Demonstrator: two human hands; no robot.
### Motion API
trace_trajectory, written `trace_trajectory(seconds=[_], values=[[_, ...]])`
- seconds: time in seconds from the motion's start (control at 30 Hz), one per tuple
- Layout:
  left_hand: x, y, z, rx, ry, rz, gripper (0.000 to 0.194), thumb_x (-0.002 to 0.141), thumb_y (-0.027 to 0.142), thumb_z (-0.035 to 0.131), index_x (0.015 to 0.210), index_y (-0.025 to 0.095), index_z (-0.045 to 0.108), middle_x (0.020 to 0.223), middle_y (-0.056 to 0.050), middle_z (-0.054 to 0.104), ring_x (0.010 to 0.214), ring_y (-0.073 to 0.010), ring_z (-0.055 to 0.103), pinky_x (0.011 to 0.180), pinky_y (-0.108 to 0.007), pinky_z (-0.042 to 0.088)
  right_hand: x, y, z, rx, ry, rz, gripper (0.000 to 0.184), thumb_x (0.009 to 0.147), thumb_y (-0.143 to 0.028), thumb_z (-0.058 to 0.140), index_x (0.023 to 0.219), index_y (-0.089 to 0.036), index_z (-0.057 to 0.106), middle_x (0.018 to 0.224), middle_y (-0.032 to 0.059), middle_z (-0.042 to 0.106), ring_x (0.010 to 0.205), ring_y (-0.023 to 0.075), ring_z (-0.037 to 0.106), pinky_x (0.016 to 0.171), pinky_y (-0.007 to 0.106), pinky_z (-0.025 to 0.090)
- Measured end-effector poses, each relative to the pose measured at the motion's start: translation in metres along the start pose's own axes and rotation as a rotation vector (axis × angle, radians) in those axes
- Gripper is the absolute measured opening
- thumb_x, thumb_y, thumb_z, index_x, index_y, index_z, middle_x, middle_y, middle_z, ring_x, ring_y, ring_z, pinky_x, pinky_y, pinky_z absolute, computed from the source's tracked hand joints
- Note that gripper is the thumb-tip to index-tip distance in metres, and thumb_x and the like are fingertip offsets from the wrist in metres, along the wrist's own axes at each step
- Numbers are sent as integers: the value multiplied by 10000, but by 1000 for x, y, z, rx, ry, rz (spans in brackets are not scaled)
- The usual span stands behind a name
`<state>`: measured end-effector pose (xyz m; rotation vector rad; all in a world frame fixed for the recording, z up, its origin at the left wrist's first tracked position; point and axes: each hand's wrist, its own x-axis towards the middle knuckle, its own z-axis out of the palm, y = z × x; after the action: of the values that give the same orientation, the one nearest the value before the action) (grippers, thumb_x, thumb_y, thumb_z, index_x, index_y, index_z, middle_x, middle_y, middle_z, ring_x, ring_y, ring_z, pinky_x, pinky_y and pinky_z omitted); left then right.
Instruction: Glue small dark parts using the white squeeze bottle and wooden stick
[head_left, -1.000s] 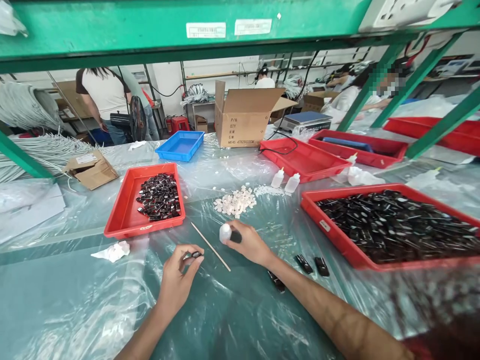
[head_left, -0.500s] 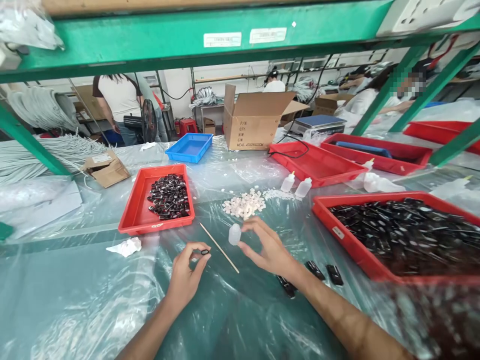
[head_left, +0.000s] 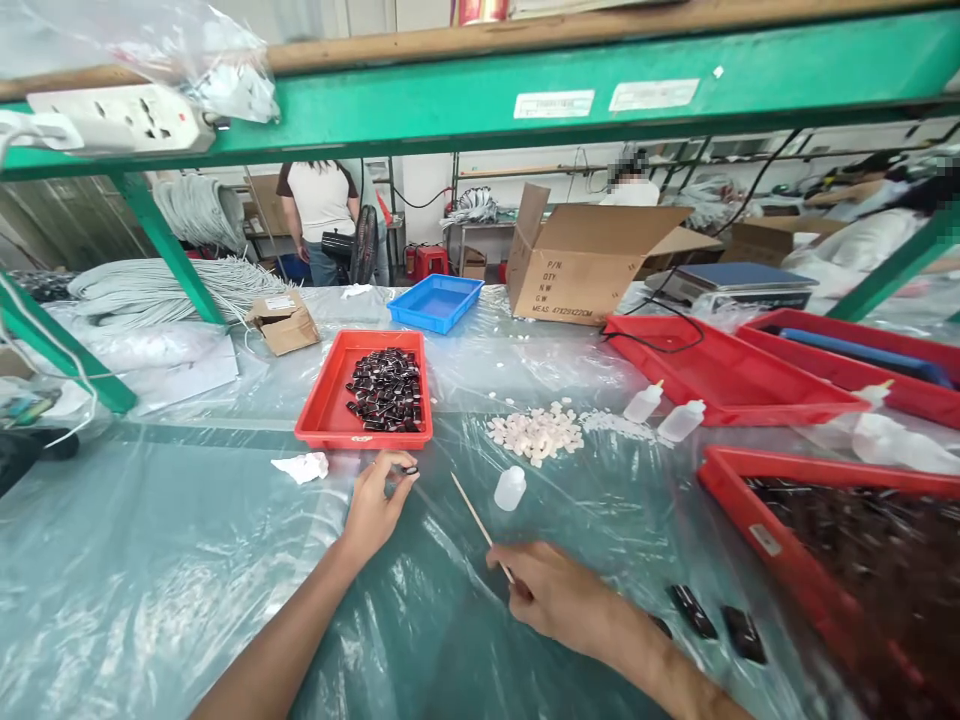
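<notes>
Between the thumb and fingers of my left hand (head_left: 381,505) is a small black part (head_left: 409,470) with a pale oval face. My right hand (head_left: 559,592) has its fingers closed round the lower end of a thin wooden stick (head_left: 472,512). Just beyond that hand a small translucent bottle (head_left: 510,488) stands on the plastic-covered table. Behind the bottle lies a pile of small whitish pieces (head_left: 536,432). A red tray (head_left: 319,425) with many glossy black parts (head_left: 386,390) sits beyond my left hand. Loose black pieces (head_left: 691,610) lie beside my right forearm.
A large red tray (head_left: 765,540) full of black parts stands at right. Two dropper bottles (head_left: 643,402) lie near another red tray (head_left: 720,385). A blue tray (head_left: 436,303) and a carton (head_left: 585,265) stand farther back. A green shelf beam (head_left: 420,110) crosses overhead. Crumpled tissue (head_left: 301,467) lies at left.
My right hand has let go of the translucent bottle, which now stands on the table, and has taken hold of the wooden stick. My left hand still holds the black part. The view has turned left.
</notes>
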<state>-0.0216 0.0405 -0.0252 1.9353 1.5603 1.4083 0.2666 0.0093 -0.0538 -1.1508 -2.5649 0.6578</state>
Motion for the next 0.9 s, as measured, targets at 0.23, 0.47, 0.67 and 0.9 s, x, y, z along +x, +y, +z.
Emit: trace_trajectory(seconds=[0.23,0.47,0.67,0.9], values=[[6,-8,-11,56,34,12,69,880,264,608,939,245,577,957,13,694,856,-146,672,794,-256,531,-13,-23,-53,501,-107,-313,393,933,-43,604,1170,-302,781,924,-30,883,662,108,794,665,171,636],[1,-5,-6,45,-23,21,64,879,246,615,935,256,585,961,19,697,837,-147,678,760,-247,539,-14,-39,-62,470,714,-433,189,1110,-228,559,1094,-304,732,672,-33,730,497,138,689,514,197,596],[-5,6,0,9,-101,27,56,886,263,612,940,260,597,954,21,710,838,-146,686,750,-239,551,-10,-49,-51,363,748,-503,203,1139,-235,508,1130,-288,704,750,2,765,606,180,751,573,249,646],[-8,18,2,-27,-130,30,66,896,288,612,955,268,591,974,23,714,823,-128,698,715,-213,557,-13,-48,-45,376,736,-471,240,1116,-198,485,1126,-308,698,759,8,758,611,215,748,563,306,642]])
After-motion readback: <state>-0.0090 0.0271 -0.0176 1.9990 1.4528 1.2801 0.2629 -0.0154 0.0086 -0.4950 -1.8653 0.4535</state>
